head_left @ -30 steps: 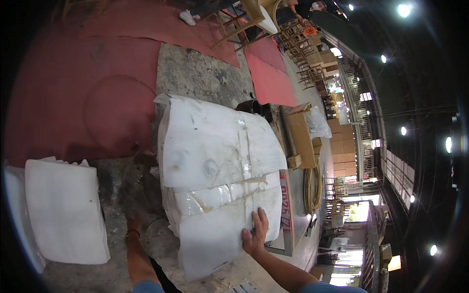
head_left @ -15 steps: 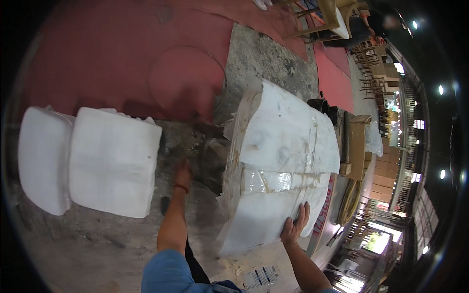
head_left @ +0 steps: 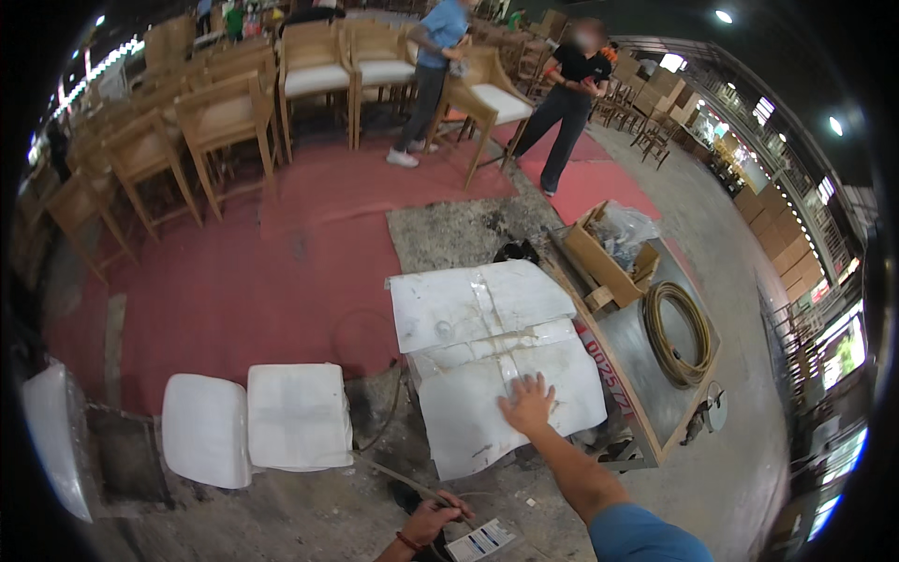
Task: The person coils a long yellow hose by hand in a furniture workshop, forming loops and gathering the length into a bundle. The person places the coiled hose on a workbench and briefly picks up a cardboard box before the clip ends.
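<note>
A broad stack under white foam sheeting [head_left: 506,375] lies in front of me, with clear tape across its middle. My right hand [head_left: 530,405] rests on its near half, palm down and fingers spread. Low in the picture, my left hand [head_left: 431,522], with a red band at the wrist, is curled round a thin brownish hose [head_left: 398,475]. That hose runs over the floor toward the left. Just beside the left hand lies a printed white sheet [head_left: 482,540]. Left of the stack stand white-wrapped cushion-like pieces [head_left: 298,417].
At right, a low metal-topped table [head_left: 623,342] carries a coiled hose [head_left: 676,334] and a cardboard box [head_left: 609,253] with clear plastic. Wooden chairs [head_left: 225,122] line the far side of red matting [head_left: 234,281]. Two people stand near a wooden chair [head_left: 487,94] there.
The view has tilted up, bringing in chairs and people. My left hand has come back from the floor beside the stack, now holding the hose. My right hand lies flatter, farther in on the sheeting.
</note>
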Demonstrator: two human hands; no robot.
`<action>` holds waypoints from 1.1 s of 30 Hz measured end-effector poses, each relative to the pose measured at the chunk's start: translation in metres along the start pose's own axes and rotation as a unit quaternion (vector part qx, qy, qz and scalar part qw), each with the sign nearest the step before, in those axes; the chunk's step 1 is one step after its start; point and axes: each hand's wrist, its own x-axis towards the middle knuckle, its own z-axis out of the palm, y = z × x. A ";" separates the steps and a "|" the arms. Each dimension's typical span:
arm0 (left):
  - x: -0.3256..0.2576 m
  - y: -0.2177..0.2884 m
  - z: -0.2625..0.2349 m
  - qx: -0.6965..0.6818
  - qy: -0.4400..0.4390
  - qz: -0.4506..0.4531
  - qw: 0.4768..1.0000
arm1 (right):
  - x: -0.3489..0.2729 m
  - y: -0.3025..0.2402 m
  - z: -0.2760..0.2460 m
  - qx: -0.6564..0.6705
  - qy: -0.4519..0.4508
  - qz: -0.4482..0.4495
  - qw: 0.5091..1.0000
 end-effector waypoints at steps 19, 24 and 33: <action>-0.160 -0.107 0.186 0.680 0.103 0.378 0.620 | -0.463 0.097 -0.256 0.286 -0.229 -0.194 0.910; -0.153 -0.119 0.157 0.668 -0.189 -0.138 0.706 | -0.535 0.107 -0.322 0.299 0.004 -0.112 0.948; -0.152 -0.077 -0.027 0.203 0.258 -0.281 0.902 | -0.546 0.026 -0.381 0.264 0.155 -0.076 0.949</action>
